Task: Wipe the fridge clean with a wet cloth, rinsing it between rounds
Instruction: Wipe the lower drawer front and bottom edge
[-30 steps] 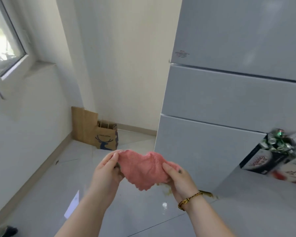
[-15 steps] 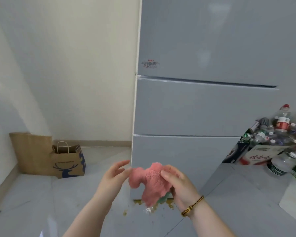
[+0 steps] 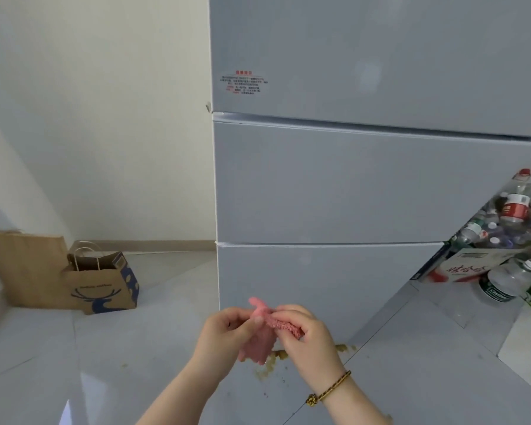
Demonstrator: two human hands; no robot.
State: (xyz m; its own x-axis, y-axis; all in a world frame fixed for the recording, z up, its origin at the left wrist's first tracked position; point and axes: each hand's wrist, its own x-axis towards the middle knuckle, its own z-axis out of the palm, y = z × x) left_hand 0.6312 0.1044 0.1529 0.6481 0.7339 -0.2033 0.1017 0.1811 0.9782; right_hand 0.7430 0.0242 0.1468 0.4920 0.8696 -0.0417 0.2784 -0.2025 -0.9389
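Observation:
A tall grey fridge with three door panels fills the upper right, a red-lettered sticker on its top panel. In front of its lowest panel I hold a pink fluffy cloth bunched between both hands. My left hand pinches its left edge with curled fingers. My right hand, with a braided bracelet at the wrist, grips the cloth's right side. A yellowish spill lies on the floor at the fridge's foot, partly hidden by my hands.
Two brown paper bags stand by the wall at the left. A heap of plastic bottles and a carton crowds the floor right of the fridge. Pale floor tiles stretch across the foreground.
The view swung right and closer, so the fridge now faces me. The cloth, spread wide a second ago, is now gathered into a small bunch between hands that have come together.

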